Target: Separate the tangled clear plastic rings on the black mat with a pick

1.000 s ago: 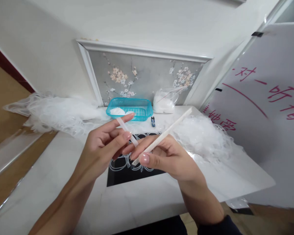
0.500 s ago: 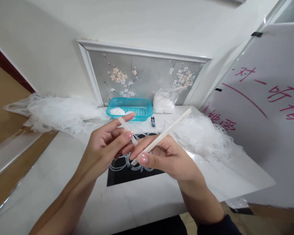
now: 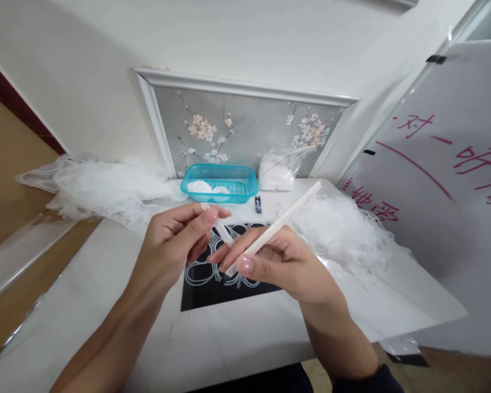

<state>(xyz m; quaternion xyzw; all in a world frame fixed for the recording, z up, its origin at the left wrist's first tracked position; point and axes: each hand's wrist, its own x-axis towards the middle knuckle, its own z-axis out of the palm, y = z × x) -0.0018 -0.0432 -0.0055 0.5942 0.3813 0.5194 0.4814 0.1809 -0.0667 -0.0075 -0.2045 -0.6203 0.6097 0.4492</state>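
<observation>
Between the thumb and fingers of my left hand (image 3: 174,237) is a narrow, translucent white strip (image 3: 224,232), slanting down to the right. Its lower end meets the fingertips of my right hand (image 3: 290,267); whether they grip it I cannot tell. My right hand is closed on a long white stick (image 3: 288,221) with a dark tip, held like a pen with the tip pointing down left. Beneath both hands lies a black sheet (image 3: 200,301) with white looped outlines, partly hidden by the fingers.
A blue plastic basket (image 3: 253,188) with white round items stands at the back, beside a clear bag of white material (image 3: 277,177). Small blue thread snips (image 3: 258,204) lie before it. Heaps of sheer white strips spread left (image 3: 102,185) and right (image 3: 343,229). A whiteboard (image 3: 445,229) stands at right.
My left fingers have shifted toward the strip's upper end, and the index finger has curled in. My right hand keeps the stick in nearly the same pose. The view has shifted slightly.
</observation>
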